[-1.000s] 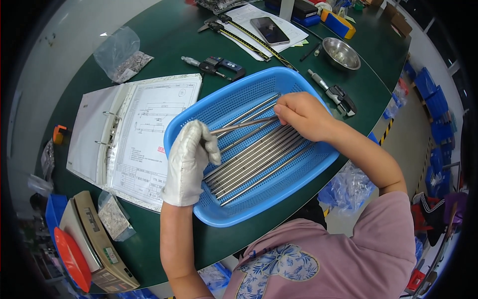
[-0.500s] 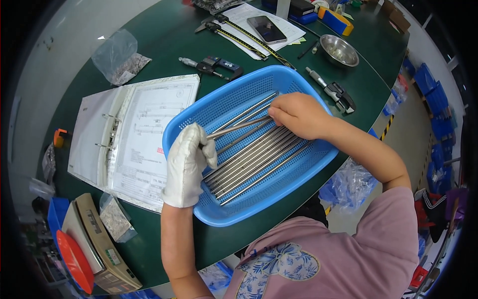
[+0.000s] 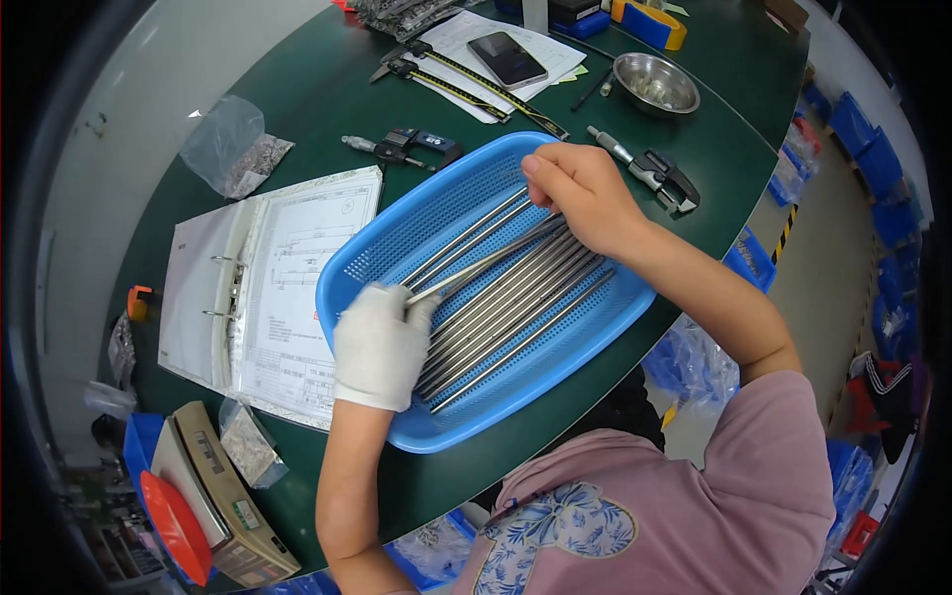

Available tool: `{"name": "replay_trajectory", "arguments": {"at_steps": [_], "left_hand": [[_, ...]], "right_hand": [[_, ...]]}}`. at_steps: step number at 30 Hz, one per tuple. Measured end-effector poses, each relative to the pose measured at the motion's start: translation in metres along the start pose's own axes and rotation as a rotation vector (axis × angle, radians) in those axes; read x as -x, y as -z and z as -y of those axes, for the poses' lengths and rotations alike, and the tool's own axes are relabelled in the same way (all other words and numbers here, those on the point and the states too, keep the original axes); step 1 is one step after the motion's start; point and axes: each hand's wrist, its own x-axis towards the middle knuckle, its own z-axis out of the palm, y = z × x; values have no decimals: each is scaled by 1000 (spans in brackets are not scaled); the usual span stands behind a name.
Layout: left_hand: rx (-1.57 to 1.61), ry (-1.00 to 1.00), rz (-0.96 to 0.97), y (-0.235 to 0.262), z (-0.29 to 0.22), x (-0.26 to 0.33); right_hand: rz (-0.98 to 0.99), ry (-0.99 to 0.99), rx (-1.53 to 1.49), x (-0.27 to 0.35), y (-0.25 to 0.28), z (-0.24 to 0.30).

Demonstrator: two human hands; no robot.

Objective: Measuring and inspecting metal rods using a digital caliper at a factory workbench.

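Beside a printed drawing [image 3: 296, 278], left grip [image 3: 380, 349] pinches a rod [image 3: 471, 268], right grip [image 3: 587, 201] unclear

The gloved left grip [image 3: 382, 347] has sunk lower at the left end of the blue basket [image 3: 372, 260], bringing its metal rod [image 3: 476, 266] down nearer the row of rods [image 3: 506, 304]. The right grip [image 3: 587, 203] has shifted toward the basket's far rim; whether it touches a rod is hard to tell.
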Motion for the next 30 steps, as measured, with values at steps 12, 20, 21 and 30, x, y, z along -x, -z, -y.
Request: {"name": "replay_trajectory", "arguments": {"at_steps": [12,20,21,30], "left_hand": [[-447,108,167,-9,-8,-3],[-533,27,132,-4,-15,-4],[-537,29,132,-3,-15,-3],[-131,3,476,1,-6,-4]], "right_hand": [[-14,2,-256,0,3,-7],[-24,-35,-282,0,3,-6],[-23,-34,-285,0,3,-6],[7,-60,-240,-1,3,-6]]}}
